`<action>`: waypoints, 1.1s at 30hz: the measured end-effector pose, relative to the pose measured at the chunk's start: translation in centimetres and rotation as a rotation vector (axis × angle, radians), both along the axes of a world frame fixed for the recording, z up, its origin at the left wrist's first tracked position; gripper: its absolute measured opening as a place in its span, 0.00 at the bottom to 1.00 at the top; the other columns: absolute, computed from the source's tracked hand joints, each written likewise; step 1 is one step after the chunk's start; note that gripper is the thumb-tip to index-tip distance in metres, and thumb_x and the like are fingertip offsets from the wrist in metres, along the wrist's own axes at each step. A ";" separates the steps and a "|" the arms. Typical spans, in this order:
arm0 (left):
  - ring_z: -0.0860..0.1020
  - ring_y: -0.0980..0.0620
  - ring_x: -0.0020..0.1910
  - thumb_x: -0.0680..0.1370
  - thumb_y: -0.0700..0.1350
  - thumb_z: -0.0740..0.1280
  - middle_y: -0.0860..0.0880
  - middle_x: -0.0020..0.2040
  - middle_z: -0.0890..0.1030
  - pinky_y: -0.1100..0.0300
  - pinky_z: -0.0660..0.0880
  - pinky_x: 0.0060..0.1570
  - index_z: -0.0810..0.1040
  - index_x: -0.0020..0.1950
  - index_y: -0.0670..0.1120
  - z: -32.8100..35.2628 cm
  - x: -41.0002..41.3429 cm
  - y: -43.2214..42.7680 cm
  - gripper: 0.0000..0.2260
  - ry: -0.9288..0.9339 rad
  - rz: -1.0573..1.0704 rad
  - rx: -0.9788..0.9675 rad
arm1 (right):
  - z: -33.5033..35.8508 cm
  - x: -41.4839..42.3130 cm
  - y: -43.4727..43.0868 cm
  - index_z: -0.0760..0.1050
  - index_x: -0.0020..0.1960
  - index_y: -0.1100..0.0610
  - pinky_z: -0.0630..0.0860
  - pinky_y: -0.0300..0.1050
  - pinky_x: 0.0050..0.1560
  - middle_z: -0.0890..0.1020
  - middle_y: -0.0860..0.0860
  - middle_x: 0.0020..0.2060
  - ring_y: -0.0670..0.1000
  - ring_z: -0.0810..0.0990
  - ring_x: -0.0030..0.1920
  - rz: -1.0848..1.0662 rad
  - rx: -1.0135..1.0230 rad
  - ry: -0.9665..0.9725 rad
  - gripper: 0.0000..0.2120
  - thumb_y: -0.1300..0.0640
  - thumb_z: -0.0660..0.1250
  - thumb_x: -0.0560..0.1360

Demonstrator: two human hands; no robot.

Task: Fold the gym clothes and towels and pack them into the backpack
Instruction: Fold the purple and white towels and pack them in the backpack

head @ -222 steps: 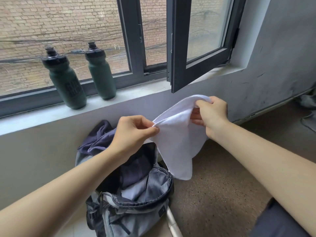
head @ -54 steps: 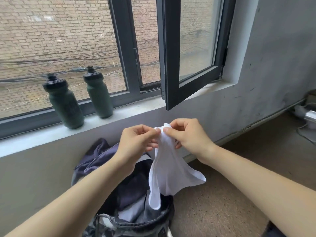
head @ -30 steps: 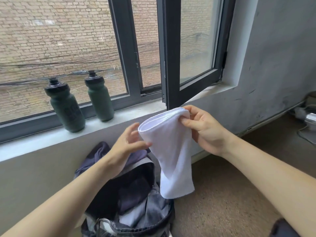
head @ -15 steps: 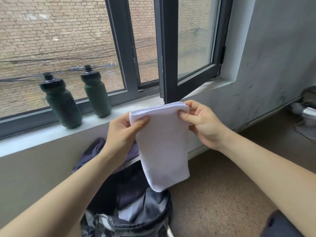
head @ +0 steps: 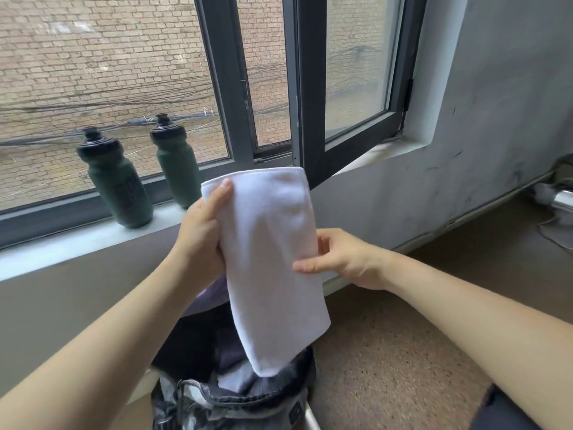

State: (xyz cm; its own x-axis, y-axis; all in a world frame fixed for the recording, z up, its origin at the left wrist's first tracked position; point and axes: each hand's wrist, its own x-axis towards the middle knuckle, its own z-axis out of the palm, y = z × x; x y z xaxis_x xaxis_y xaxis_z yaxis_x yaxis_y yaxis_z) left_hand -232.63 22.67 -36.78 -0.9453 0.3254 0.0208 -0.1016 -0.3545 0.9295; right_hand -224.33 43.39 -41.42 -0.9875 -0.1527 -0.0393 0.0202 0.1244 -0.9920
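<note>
A white towel (head: 273, 274), folded into a long strip, hangs upright in front of me. My left hand (head: 201, 240) grips its upper left edge, thumb over the top corner. My right hand (head: 344, 259) pinches the towel's right edge about halfway down. Directly below, an open grey denim backpack (head: 235, 401) stands on the floor against the wall, with dark purple clothes (head: 214, 293) inside and spilling over its back rim. The towel's lower end dangles just over the backpack's opening.
Two dark green water bottles (head: 119, 184) (head: 176, 159) stand on the window sill (head: 62, 243) to the left. An open window sash (head: 310, 88) juts inward above the towel. Brown floor (head: 403, 352) spreads to the right; cables and a metal object (head: 561, 200) lie at far right.
My right hand slid from the towel's top right corner down to the middle of its right edge. The left hand kept its hold at the top left, and the towel hangs longer and flatter.
</note>
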 end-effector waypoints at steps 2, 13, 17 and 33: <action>0.86 0.44 0.54 0.81 0.54 0.67 0.41 0.56 0.86 0.51 0.83 0.52 0.82 0.63 0.42 0.2 -0.3 -0.4 0.19 -0.080 0.016 0.028 | -0.5 0.0 -0.4 0.80 0.64 0.63 0.79 0.43 0.61 0.85 0.56 0.59 0.54 0.84 0.61 0.022 0.052 -0.040 0.17 0.63 0.73 0.76; 0.87 0.46 0.48 0.82 0.52 0.68 0.44 0.52 0.87 0.53 0.82 0.41 0.79 0.66 0.42 -1.7 -3.1 -2.8 0.17 -0.383 0.126 -0.004 | 1.3 0.8 -0.6 0.81 0.63 0.62 0.80 0.51 0.61 0.85 0.58 0.58 0.58 0.84 0.59 -0.076 -0.091 0.052 0.14 0.58 0.70 0.79; 0.85 0.45 0.46 0.81 0.62 0.64 0.43 0.47 0.87 0.50 0.79 0.53 0.83 0.58 0.39 -2.2 -2.1 -2.4 0.26 -0.397 -0.017 0.160 | 2.1 0.7 -0.5 0.79 0.64 0.64 0.81 0.48 0.57 0.84 0.60 0.58 0.57 0.85 0.56 -0.098 -0.229 0.106 0.17 0.56 0.68 0.78; 0.83 0.50 0.54 0.72 0.47 0.75 0.45 0.61 0.85 0.55 0.75 0.59 0.82 0.65 0.44 -5.0 1.0 0.7 0.22 -0.110 -0.457 -0.224 | 1.6 -0.3 2.2 0.80 0.61 0.63 0.82 0.53 0.58 0.85 0.60 0.56 0.58 0.85 0.55 -0.405 -0.188 0.147 0.16 0.54 0.69 0.79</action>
State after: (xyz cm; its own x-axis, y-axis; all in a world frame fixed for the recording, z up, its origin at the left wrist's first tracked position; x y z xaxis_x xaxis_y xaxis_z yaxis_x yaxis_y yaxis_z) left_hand -231.65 23.34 -41.77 -0.6986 0.6903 -0.1884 -0.3012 -0.0448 0.9525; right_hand -224.63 45.64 -39.78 -0.9621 0.2549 0.0973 -0.1127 -0.0467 -0.9925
